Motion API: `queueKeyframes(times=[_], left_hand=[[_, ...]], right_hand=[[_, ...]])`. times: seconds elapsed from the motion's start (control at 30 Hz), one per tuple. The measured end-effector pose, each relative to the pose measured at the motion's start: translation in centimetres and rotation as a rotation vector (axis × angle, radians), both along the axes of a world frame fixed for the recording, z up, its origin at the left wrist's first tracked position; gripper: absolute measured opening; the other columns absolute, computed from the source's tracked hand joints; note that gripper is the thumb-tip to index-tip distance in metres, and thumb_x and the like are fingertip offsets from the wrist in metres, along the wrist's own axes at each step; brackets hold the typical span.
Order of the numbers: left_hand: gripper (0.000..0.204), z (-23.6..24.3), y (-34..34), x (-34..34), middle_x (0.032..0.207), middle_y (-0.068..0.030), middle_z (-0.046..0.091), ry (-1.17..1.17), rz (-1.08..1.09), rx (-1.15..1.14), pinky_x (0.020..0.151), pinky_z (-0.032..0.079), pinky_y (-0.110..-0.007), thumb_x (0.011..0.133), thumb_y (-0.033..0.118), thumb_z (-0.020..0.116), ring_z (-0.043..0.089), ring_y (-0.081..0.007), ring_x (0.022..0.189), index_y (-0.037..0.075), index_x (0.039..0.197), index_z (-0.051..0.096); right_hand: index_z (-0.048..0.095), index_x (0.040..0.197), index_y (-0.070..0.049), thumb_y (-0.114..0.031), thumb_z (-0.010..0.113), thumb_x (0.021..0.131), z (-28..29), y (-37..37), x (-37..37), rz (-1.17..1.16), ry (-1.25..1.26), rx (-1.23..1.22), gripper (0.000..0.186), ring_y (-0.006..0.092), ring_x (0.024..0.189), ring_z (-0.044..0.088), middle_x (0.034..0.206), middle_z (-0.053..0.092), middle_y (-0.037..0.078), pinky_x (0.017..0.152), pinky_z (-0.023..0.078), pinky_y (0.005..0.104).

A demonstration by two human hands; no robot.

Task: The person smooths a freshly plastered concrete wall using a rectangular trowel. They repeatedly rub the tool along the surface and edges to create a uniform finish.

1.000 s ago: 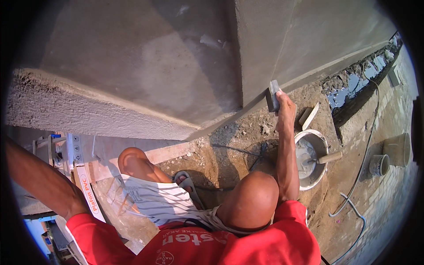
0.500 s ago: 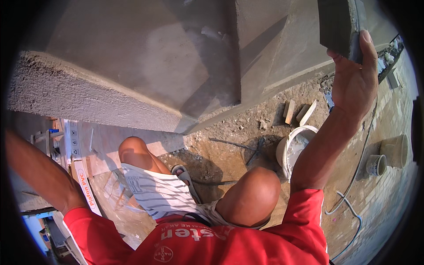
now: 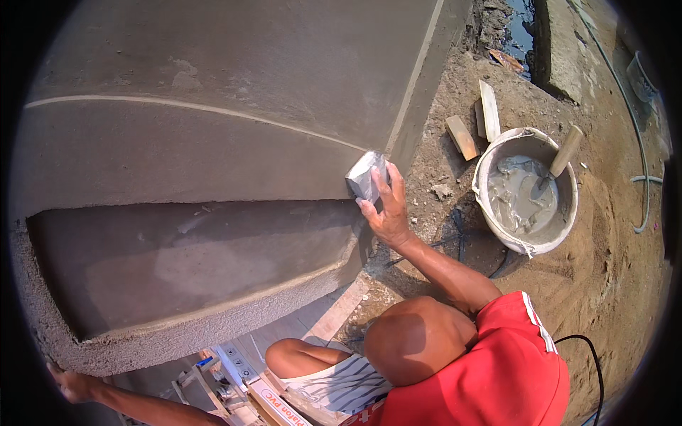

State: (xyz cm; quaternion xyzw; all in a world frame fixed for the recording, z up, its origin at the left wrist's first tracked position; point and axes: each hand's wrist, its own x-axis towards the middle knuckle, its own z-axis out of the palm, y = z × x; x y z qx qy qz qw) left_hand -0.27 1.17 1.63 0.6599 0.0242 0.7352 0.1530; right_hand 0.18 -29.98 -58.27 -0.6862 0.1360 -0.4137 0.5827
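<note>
My right hand (image 3: 389,213) is closed around a small pale grey block (image 3: 366,175) with cement smears. The block rests against the corner of the grey plastered wall (image 3: 213,160), just above the right end of a recessed panel (image 3: 177,259). At the far lower left, my left hand (image 3: 74,385) is against the lower corner of the rough plaster edge (image 3: 206,348). Its fingers are partly in view and apart, with nothing seen in them. To the right, a white bucket (image 3: 485,199) holds wet grey mortar (image 3: 517,202). A trowel (image 3: 566,151) stands in it, its wooden handle leaning on the rim.
Short wood offcuts (image 3: 462,138) lie beside the bucket on sandy ground. Behind them a water-filled trench (image 3: 520,32) runs along a concrete edge (image 3: 561,57). A hose (image 3: 634,121) curves down the right. Long boxes (image 3: 263,397) and timber pieces sit near my legs.
My right hand has brought the block from the upper right to the wall corner. My left hand has come into view at the lower left. The view has turned, showing the trowel in the bucket.
</note>
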Motion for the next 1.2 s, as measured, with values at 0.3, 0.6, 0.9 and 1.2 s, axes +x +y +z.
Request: queueKeyframes(times=[0.3,0.6,0.9,1.2], left_hand=[[0.023,5.7,6.3,1.1,0.106,-0.0102,0.07,-0.087,0.026,0.455,0.087,0.052,-0.032,0.091,0.018,0.065,0.066,-0.022,0.096,-0.001,0.102,0.071],[0.023,3.8,4.2,0.9,0.106,-0.0105,0.07,-0.087,0.171,0.564,0.088,0.052,-0.032,0.091,0.018,0.065,0.066,-0.0219,0.096,-0.001,0.102,0.071],[0.023,3.5,3.4,0.4,0.106,-0.0111,0.07,-0.092,0.113,0.504,0.088,0.052,-0.032,0.091,0.019,0.065,0.066,-0.0221,0.096,-0.001,0.102,0.071],[0.024,4.3,3.1,0.4,0.105,-0.012,0.069,-0.107,0.113,0.488,0.088,0.051,-0.033,0.091,0.018,0.064,0.065,-0.0233,0.096,-0.001,0.104,0.069]], right_hand=[[0.041,0.145,-0.008,-0.021,0.069,0.086,1.1,0.0,0.5,-0.03,0.02,0.156,0.066,0.0444,0.129,0.037,0.141,0.034,0.028,0.107,0.033,0.0506],[0.046,0.141,-0.01,-0.021,0.07,0.085,3.6,-0.8,1.6,-0.07,-0.032,0.18,0.062,0.044,0.127,0.039,0.139,0.036,0.026,0.106,0.034,0.0513],[0.049,0.139,-0.016,-0.023,0.071,0.084,4.7,-2.4,2.5,-0.065,-0.097,0.21,0.061,0.0427,0.121,0.041,0.139,0.036,0.026,0.102,0.037,0.0487],[0.045,0.142,-0.019,-0.022,0.069,0.085,-0.4,-0.8,1.5,-0.071,0.004,0.337,0.062,0.0429,0.128,0.037,0.141,0.034,0.026,0.106,0.035,0.0507]])
